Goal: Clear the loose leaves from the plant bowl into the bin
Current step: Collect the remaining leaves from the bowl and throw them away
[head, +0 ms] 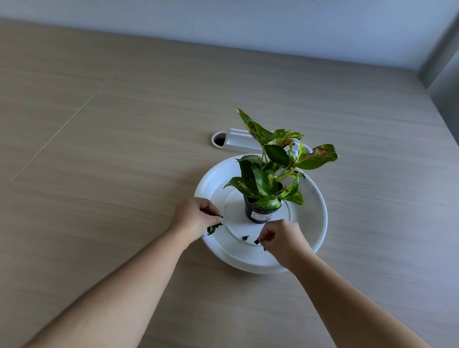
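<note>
A wide white plant bowl [310,219] sits on the wooden table, with a small green plant [272,169] in a dark pot [259,213] at its middle. My left hand [194,218] rests over the bowl's left rim, its fingers pinched on dark loose leaves [213,228]. My right hand [282,238] is inside the bowl's front part, fingertips pinched on a small dark leaf piece [256,241]. One more loose leaf scrap [245,238] lies on the bowl floor between my hands. No bin is in view.
Behind the bowl a white cable-port cover [238,141] is set into the table [103,151], with a dark hole at its left end. A pale wall runs along the far table edge, and the table's right edge slants toward me.
</note>
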